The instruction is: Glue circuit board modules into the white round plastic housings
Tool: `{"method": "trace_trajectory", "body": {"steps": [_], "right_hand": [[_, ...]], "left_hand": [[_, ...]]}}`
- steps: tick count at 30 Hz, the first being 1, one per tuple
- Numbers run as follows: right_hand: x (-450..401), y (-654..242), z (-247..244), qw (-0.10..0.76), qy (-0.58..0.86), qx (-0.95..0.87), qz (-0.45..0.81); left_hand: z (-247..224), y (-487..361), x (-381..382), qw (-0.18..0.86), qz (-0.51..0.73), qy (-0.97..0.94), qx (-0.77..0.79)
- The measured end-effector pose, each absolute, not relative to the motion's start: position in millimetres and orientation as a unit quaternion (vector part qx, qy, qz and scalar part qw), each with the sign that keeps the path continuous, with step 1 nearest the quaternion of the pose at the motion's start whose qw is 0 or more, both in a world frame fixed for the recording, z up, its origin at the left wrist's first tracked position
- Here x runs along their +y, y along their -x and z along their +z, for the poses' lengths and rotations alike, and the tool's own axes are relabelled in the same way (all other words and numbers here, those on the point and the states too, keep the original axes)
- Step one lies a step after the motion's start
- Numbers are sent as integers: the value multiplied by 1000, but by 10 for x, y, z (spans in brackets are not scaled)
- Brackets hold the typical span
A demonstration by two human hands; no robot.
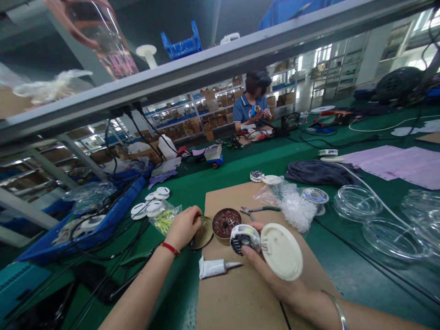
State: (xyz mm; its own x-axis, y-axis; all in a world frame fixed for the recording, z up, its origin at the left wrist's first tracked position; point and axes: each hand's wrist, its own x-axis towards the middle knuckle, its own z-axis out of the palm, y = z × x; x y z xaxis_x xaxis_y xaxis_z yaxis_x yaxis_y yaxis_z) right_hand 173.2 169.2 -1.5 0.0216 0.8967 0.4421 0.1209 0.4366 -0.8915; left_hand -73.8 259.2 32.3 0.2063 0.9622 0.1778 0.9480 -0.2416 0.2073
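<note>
My right hand (271, 270) holds a small white housing (244, 238) with a dark inside, joined by thin wires to an off-white oval cover (282, 251) beside it. My left hand (185, 225) is over a shallow round metal lid (203, 233), its fingers bent together; whatever is between the fingertips is hidden. Behind the housing stands a round tin (226, 223) with reddish-brown contents. A white tube (215, 267) with a pointed nozzle lies on the cardboard (237, 298). Pliers (263, 209) rest near the tin.
Around the cardboard are a bag of yellow-green pieces (165, 219), white discs (154, 201), a bag of clear pieces (298, 208), a solder spool (315, 195) and coiled clear tubing (357, 204). A blue bin (127, 206) stands left. A shelf (192, 66) crosses above; a person (252, 107) sits beyond.
</note>
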Motion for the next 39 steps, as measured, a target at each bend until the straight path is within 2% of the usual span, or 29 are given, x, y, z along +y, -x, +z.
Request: {"method": "trace_trajectory", "body": {"steps": [5, 10, 23, 28, 34, 39], "right_hand": [[1716, -1724, 8, 588, 415, -595, 358], [1760, -1722, -41, 598, 436, -570, 357], [1815, -1709, -112, 593, 445, -560, 369], [1807, -1696, -105, 597, 450, -552, 369], [1789, -1699, -84, 592, 443, -561, 372], [1787, -1710, -99, 585, 446, -560, 381]], "left_hand": [[404, 651, 2510, 100, 230, -751, 611], [458, 429, 2481, 145, 222, -776, 572], [464, 165, 2622, 21, 28, -871, 491], [442, 119, 2649, 0, 6, -879, 477], [391, 81, 2656, 45, 58, -858, 508], [274, 143, 2648, 140, 184, -799, 555]]}}
